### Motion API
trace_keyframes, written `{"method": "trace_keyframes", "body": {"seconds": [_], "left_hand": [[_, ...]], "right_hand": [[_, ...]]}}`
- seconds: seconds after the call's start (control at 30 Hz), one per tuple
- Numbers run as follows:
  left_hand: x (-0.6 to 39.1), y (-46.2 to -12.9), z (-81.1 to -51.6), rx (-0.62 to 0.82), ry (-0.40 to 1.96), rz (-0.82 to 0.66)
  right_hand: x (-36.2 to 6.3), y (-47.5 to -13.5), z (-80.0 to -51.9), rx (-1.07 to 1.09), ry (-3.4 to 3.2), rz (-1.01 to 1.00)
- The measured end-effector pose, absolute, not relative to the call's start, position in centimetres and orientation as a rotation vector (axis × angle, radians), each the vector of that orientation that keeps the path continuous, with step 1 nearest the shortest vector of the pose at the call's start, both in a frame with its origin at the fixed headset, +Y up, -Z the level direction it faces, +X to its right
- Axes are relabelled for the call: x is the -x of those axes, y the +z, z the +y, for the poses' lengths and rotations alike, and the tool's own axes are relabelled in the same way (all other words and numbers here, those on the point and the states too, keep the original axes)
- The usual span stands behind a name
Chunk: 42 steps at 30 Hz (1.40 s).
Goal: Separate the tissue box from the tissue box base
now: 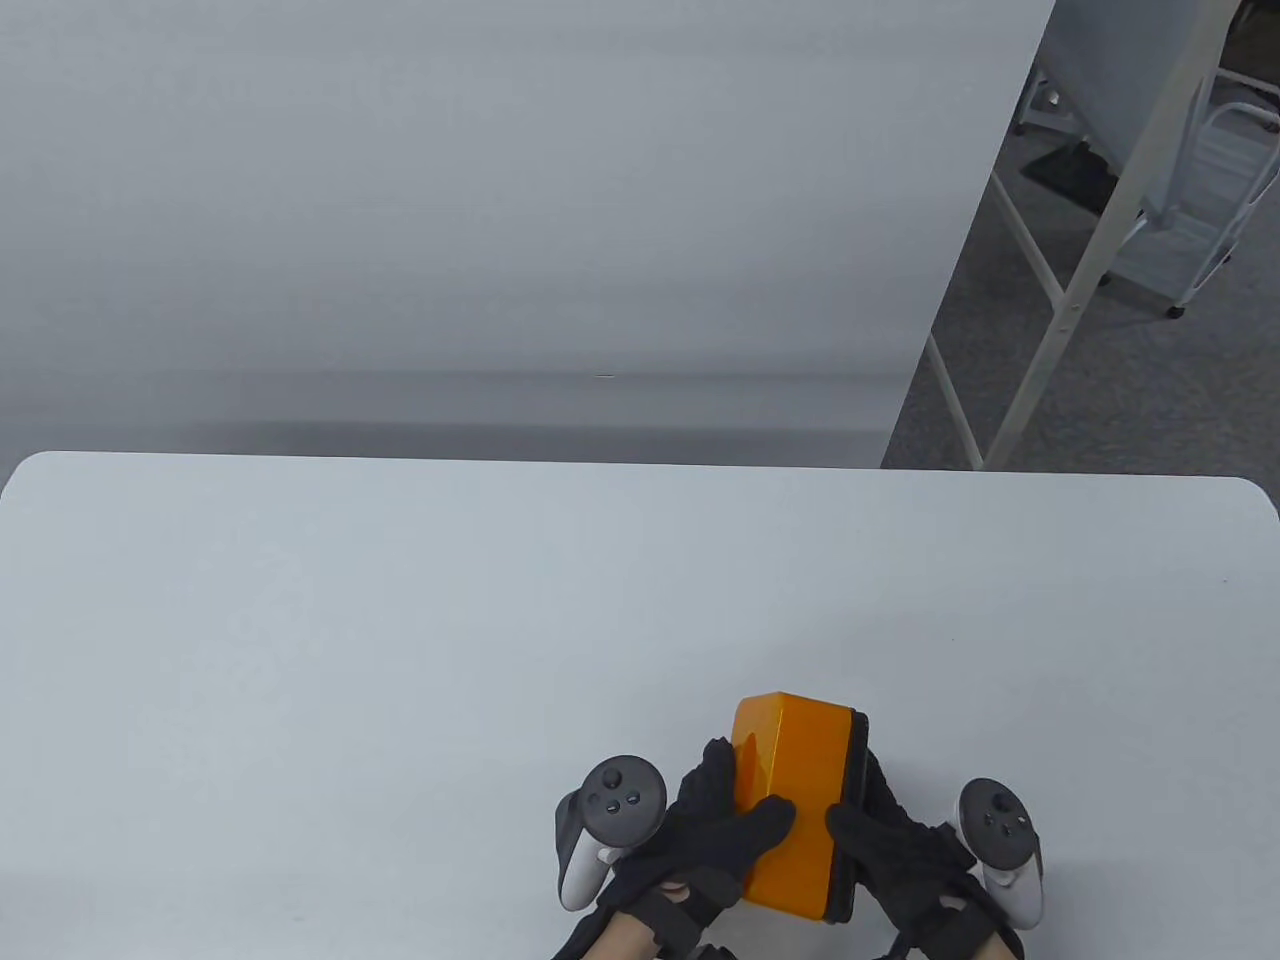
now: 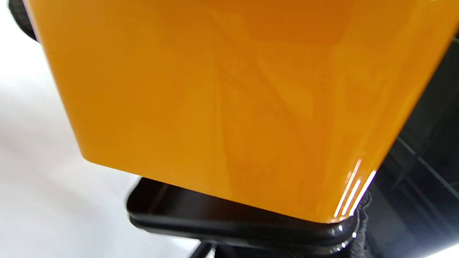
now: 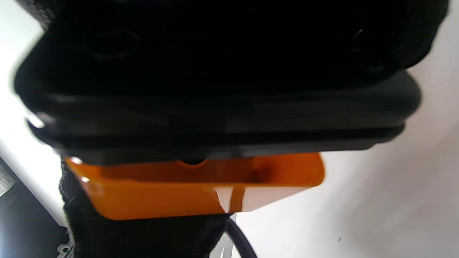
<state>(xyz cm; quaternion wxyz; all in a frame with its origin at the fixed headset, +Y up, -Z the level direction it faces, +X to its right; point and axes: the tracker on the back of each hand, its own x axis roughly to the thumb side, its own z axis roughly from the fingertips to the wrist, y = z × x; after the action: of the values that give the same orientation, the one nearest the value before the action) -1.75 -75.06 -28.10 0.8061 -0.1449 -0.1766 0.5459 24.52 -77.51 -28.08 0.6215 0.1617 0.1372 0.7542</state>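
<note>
Tissue box (image 1: 795, 800) — base (image 1: 855, 815) attached

near the table's (image 1: 400, 620) front edge, right of its middle: tissue box (image 1: 795, 790) lying on its side, held up between both hands. tissue box base (image 1: 852, 800) against the box's right end, touching it, a narrow gap showing along one edge in the left wrist view. left hand (image 1: 720, 835) on the box's left side, fingers wrapped over its left end and near face. right hand (image 1: 905, 845) on the right, fingers on the base, thumb touching the box's near face. behind the table's far edge, a blank wall panel (image 1: 480, 200); past the far right corner, floor with a frame (image 1: 1060, 300) and a cart (image 1: 1200, 200).
</note>
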Motion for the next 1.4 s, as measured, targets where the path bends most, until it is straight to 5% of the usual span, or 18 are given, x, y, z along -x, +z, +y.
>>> {"method": "trace_keyframes", "body": {"seconds": [0.23, 0.4, 0.77, 1.13, 1.4], "left_hand": [[5.5, -29.1, -74.5, 0.175, 0.83, -0.204], [7.6, -30.0, -75.7, 0.223, 0.671, -0.091], [6.3, -30.2, -76.8, 0.225, 0.227, 0.008], [5.4, -30.3, -77.2, 0.246, 0.221, -0.026], [7.8, -29.9, -73.4, 0.14, 0.179, -0.206]], "right_hand": [[-25.1, -28.1, -77.8, -0.4, 1.718, 0.342], [-24.4, -28.0, -78.0, -0.434, 1.709, 0.403], [-24.4, -28.0, -78.3, -0.432, 1.726, 0.444], [-24.6, -28.0, -78.4, -0.412, 1.74, 0.462], [-24.7, -28.0, -78.4, -0.426, 1.722, 0.465]]}}
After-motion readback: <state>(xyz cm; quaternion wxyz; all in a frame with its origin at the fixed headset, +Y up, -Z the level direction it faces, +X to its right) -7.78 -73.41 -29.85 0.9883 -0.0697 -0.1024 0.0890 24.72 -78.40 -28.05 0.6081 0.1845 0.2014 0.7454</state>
